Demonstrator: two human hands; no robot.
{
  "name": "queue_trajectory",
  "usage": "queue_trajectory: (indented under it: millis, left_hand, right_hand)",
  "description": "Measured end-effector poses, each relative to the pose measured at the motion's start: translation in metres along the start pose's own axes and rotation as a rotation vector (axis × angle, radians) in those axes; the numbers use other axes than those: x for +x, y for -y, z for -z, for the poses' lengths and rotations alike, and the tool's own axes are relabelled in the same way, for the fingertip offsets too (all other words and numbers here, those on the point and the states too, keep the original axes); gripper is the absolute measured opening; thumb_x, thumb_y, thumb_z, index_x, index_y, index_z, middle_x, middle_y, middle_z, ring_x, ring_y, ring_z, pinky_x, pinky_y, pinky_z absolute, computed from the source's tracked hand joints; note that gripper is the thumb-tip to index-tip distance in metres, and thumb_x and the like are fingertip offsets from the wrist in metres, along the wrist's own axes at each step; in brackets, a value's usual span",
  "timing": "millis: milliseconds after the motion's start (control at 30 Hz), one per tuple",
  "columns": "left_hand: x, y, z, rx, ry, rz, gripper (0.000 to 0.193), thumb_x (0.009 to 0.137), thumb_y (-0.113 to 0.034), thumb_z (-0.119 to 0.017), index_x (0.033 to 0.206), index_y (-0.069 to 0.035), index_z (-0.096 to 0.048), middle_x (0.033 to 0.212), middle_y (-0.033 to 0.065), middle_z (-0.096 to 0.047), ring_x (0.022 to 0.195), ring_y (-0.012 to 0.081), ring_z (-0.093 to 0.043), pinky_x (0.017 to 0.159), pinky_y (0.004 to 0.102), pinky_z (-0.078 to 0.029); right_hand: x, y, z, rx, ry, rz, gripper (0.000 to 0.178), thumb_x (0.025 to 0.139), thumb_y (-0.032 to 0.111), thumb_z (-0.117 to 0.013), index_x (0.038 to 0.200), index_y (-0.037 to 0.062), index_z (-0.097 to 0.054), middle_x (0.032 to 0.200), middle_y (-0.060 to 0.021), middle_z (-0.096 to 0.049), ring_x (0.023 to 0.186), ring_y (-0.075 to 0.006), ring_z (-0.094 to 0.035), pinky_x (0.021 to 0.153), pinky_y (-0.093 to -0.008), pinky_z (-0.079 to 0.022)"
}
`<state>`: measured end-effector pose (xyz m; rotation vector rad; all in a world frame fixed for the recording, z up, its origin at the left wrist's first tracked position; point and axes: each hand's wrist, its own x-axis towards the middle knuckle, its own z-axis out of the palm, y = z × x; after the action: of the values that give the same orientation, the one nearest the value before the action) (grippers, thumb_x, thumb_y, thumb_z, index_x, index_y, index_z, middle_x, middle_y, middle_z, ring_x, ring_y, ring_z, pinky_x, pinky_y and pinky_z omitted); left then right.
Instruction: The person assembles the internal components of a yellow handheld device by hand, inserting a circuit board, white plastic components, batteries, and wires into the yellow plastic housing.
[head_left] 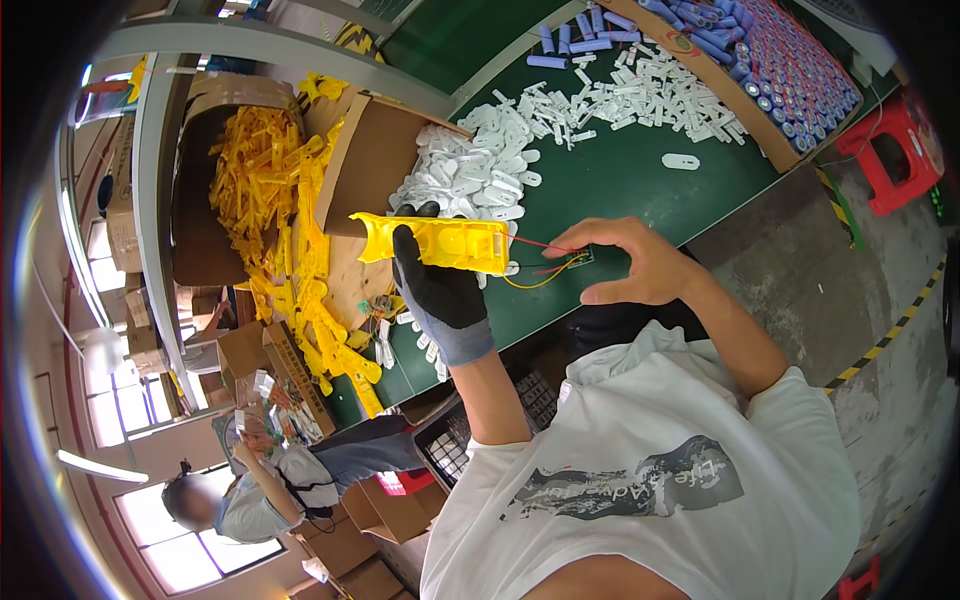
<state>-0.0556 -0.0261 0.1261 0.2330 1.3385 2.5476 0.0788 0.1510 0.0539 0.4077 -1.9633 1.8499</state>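
My left hand [440, 290], in a black and grey glove, is closed around a yellow plastic half-shell [450, 243], its hollow side facing up. Red and yellow wires [535, 284] run from the shell's right end to a small green circuit board [580, 257]. My bare right hand [645, 262] curves around the board with thumb and forefinger apart. The forefinger's tip is close to the red wire; whether it touches is unclear. Behind the shell, white oval plastic pieces [470, 165] lie heaped on the green table [610, 190].
Yellow shells fill a cardboard box [205, 200] and spill along the table's left. Small white parts [650, 95] spread across the back, near a carton of purple cylindrical cells [790, 80]. A red stool [890, 160] stands at right. Another person [265, 490] is at lower left.
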Motion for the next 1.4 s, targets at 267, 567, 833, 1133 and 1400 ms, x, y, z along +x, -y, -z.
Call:
queue_trajectory:
  millis: [267,567,833,1133,1400]
  left_hand:
    - [0.004,0.003,0.009,0.09,0.05,-0.123,0.031,0.098,-0.028,-0.052,0.118,-0.004,-0.057,0.107,0.0092,-0.064,0.099,0.0219,-0.062,0.088,0.0392,-0.051]
    - [0.004,0.021,0.002,0.309,-0.01,-0.066,0.036,0.093,-0.02,-0.053,0.124,-0.003,-0.049,0.102,0.0121,-0.062,0.093,0.0236,-0.061,0.086,0.0375,-0.049]
    - [-0.026,0.087,0.018,0.218,0.222,0.24,0.037,0.096,-0.024,-0.051,0.13,-0.009,-0.046,0.095,0.0067,-0.062,0.071,0.0182,-0.064,0.063,0.0312,-0.054]
    - [-0.042,0.108,0.004,0.263,0.204,0.416,0.027,0.098,-0.025,-0.051,0.12,-0.009,-0.047,0.082,0.005,-0.06,0.057,0.0121,-0.06,0.049,0.0251,-0.051]
    - [-0.04,0.12,0.017,0.263,0.157,0.381,0.03,0.098,-0.017,-0.051,0.125,-0.006,-0.048,0.101,0.0016,-0.057,0.085,0.0059,-0.052,0.071,0.0228,-0.045]
  right_hand:
    - [-0.013,-0.012,-0.015,0.372,-0.391,-0.06,0.033,0.078,-0.009,-0.065,0.111,-0.0041,-0.062,0.1,-0.0126,-0.065,0.092,-0.0166,-0.063,0.085,-0.03,-0.05]
    - [-0.001,0.013,0.014,-0.145,-0.436,0.206,0.02,0.078,0.007,-0.073,0.096,0.0005,-0.068,0.081,-0.0073,-0.066,0.068,-0.0133,-0.063,0.062,-0.027,-0.051]
    - [0.024,0.004,0.016,-0.25,-0.081,-0.292,0.037,0.089,0.028,-0.063,0.066,-0.0009,-0.061,0.055,-0.0069,-0.056,0.046,-0.0124,-0.045,0.044,-0.0297,-0.034]
    - [0.004,-0.045,0.013,-0.12,0.011,-0.612,0.041,0.095,0.03,-0.056,0.068,0.0001,-0.055,0.06,0.0044,-0.044,0.056,-0.0048,-0.037,0.047,-0.0281,-0.033]
    - [0.002,-0.049,0.006,0.141,-0.259,-0.584,0.016,0.091,0.015,-0.064,0.083,0.0023,-0.058,0.082,-0.0009,-0.059,0.071,-0.0052,-0.056,0.065,-0.0233,-0.053]
